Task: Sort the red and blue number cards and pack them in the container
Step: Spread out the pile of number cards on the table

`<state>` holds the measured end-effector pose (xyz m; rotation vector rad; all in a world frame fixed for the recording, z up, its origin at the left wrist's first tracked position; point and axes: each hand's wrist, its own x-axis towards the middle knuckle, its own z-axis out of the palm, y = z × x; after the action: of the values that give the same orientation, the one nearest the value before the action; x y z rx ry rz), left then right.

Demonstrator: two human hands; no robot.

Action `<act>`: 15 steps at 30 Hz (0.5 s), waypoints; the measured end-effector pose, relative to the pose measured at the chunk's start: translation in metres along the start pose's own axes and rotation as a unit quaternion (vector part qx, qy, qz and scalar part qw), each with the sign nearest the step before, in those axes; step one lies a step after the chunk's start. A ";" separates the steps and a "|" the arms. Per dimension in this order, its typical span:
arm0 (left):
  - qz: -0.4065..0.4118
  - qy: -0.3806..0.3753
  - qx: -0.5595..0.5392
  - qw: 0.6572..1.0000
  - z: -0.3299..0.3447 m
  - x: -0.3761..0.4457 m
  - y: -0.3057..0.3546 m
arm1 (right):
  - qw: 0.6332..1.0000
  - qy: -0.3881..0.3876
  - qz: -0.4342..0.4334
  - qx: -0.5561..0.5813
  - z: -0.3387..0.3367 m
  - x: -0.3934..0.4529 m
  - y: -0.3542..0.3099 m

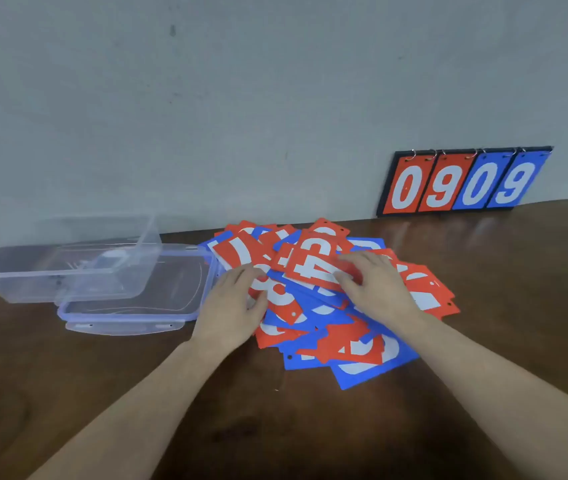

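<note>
A jumbled pile of red and blue number cards (355, 344) lies on the dark wooden table in the middle of the view. My left hand (234, 303) rests on the pile's left side, its fingers lying over a red card with a white 8 (284, 301). My right hand (376, 285) lies on the pile's upper right, fingers touching a red card with a white 4 (313, 266). Whether either hand pinches a card is unclear. A clear plastic container (19, 271) stands empty at the left.
The container's clear lid with blue rim (137, 306) lies flat between the container and the cards. A flip scoreboard reading 0909 (462, 183) leans against the grey wall at the back right. Bare wood stretches along the table's near side.
</note>
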<state>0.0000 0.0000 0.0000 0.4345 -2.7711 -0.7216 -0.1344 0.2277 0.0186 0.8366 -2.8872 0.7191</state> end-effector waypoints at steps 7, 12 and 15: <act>-0.013 -0.002 -0.029 0.999 0.008 0.032 0.016 | 0.997 -0.071 0.011 -0.020 0.002 0.010 0.011; -0.003 0.004 -0.036 0.999 0.016 0.050 0.035 | 0.995 0.025 0.021 0.090 0.001 0.009 0.023; -0.023 0.001 -0.074 0.997 0.019 0.062 0.045 | 0.982 0.018 0.057 0.182 -0.002 0.009 0.028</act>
<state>-0.0730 0.0245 0.0168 0.4687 -2.6895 -0.9299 -0.1562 0.2449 0.0098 0.6763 -2.8315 1.2871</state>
